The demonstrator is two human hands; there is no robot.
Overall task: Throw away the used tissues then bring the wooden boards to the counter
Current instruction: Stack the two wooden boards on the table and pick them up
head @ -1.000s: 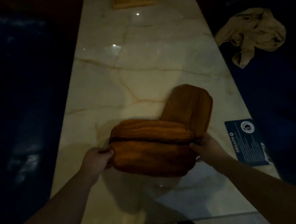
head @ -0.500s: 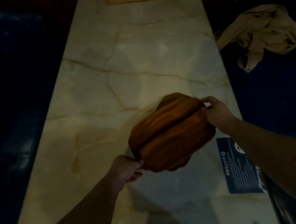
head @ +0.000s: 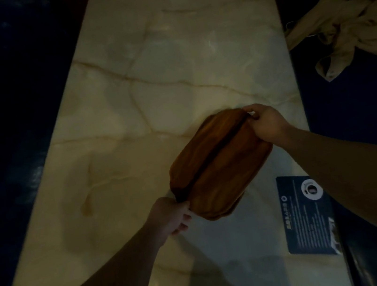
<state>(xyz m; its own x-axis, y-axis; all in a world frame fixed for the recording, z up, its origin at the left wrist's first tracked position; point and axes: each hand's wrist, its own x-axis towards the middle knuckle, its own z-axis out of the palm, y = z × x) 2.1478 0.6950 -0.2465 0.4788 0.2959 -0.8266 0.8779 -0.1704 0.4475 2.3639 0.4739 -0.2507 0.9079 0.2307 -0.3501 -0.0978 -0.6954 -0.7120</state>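
With no tissues in sight, I judge that step done: my left hand (head: 169,216) and right hand (head: 267,124) each grip an end of the stacked wooden boards (head: 220,165), held above the marble counter (head: 171,71), carrying still ahead.

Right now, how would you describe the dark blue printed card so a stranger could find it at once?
Start at the long pale marble table and follow its right edge toward the person. Past the stacked brown wooden boards, under the right forearm, lies the dark blue printed card. It is the only flat dark rectangle there, with a white round emblem.
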